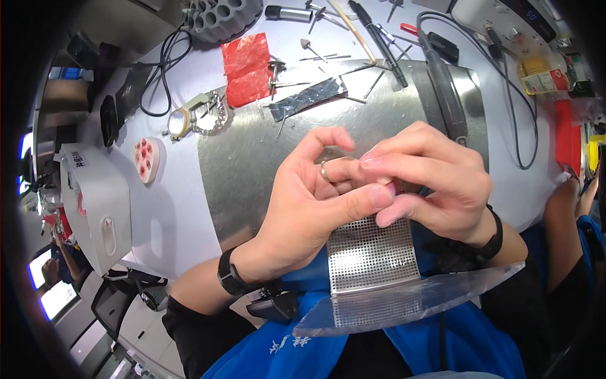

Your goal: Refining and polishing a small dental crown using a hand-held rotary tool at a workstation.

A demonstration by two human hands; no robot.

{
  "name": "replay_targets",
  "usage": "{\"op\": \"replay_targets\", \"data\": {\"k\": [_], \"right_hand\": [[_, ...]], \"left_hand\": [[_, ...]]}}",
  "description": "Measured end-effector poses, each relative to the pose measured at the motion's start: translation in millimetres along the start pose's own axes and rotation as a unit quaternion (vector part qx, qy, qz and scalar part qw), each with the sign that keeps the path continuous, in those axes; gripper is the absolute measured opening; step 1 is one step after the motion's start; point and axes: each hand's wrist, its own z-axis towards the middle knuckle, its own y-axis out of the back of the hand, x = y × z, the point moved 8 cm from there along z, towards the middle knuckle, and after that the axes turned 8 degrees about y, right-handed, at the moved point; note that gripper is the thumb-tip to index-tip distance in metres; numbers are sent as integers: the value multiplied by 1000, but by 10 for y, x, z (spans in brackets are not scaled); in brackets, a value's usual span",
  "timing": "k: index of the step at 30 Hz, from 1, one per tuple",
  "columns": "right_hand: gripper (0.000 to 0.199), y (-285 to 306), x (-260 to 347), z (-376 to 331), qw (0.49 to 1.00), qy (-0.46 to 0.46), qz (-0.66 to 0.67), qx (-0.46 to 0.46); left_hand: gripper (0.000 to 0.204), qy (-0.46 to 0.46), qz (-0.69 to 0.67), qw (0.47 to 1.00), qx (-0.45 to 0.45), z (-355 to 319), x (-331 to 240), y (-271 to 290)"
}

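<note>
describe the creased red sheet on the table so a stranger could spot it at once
Start with the large grey metal plate on the white table. Along its far left edge, just nearer than the grey block full of round holes, the creased rectangular red sheet lies partly on the plate. Its bright red colour sets it apart from the long dark strip beside it.

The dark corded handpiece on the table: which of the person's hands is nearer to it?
Right. The right hand is just on the near side of the handpiece; the left hand is farther away, to its left.
</note>
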Motion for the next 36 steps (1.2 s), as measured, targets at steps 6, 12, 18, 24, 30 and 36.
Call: {"op": "replay_targets", "data": {"k": [6, 12, 18, 24, 30, 36], "right_hand": [[23, 2, 21, -77, 996, 80, -1, -46], [13, 207, -36, -150, 990, 86, -39, -103], [28, 657, 36, -168, 975, 106, -75, -181], [26, 1166, 81, -235, 963, 78, -67, -249], [22, 1805, 195, -777, 924, -43, -198, -323], [22, 2248, -199, -1671, 882, -140, -53, -447]], "left_hand": [[44, -17, 71, 993, -94, -53, 0, 85], [73, -42, 72, 994, -68, -3, -12, 119], [67, -29, 68, 996, -46, -2, 16, 293], [44, 27, -50, 993, -102, -44, 52, 1216], [40, -42, 472, 876, -89, -58, -58, 665], [41, -42, 443, 889, -110, -149, -24, 543]]}}
